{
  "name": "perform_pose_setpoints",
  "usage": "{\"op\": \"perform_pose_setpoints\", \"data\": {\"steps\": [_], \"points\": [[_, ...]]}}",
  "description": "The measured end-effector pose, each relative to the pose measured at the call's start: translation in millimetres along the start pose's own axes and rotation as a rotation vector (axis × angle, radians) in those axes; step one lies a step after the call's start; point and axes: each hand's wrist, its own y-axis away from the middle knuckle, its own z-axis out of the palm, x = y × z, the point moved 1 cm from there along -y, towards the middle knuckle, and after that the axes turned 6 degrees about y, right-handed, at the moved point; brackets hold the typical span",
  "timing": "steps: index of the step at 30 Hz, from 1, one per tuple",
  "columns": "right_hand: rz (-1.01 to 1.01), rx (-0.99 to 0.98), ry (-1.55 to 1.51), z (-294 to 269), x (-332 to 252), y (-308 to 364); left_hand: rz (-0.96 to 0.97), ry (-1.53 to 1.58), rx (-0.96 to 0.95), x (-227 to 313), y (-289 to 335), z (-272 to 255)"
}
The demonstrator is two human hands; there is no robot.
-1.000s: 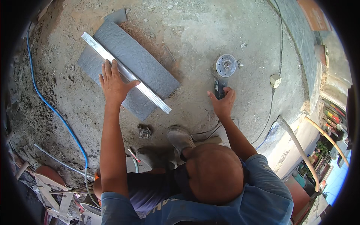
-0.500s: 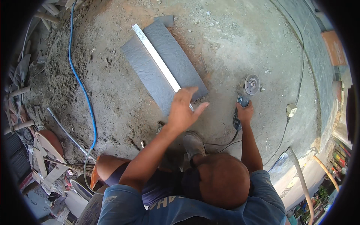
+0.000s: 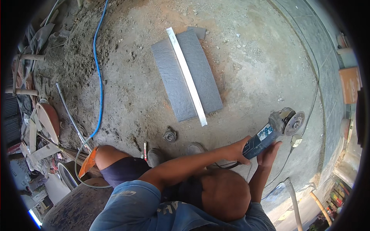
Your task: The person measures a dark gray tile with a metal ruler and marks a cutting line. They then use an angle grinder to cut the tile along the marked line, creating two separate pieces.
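Seen from above, a crouching person holds an angle grinder [image 3: 271, 133] in both hands, lifted clear of the dusty concrete floor [image 3: 250, 50]. The left hand [image 3: 236, 151] is closed around the rear of the grinder's blue body; the right hand [image 3: 269, 151] cups the body from beneath, fingers curled up against it. The grinder's disc points away, to the right of a grey stone tile [image 3: 187, 79] that lies flat on the floor.

Half a second ago the left hand was spread open at the near edge of the tile and only the right hand gripped the grinder, which sat low by the floor. Now the left hand has left the tile and joined the right on the tool, well apart from the tile's right corner.

A metal straightedge [image 3: 187, 75] lies lengthwise along the tile, untouched. A blue hose [image 3: 98, 77] curves across the floor left of the tile. A small round metal fitting [image 3: 170, 135] sits just below the tile's near end.
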Motion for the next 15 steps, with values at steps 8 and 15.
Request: {"op": "perform_pose_setpoints", "data": {"steps": [8,15], "points": [[0.012,-0.459,-0.461,-16.8,11.5,-4.5,-0.06,0.318,-0.303,19.9,16.2,19.7],[-0.058,-0.276,-0.24,-19.0,-5.2,1.0,0.048,-0.065,0.079,24.5,16.0,32.5]]}}
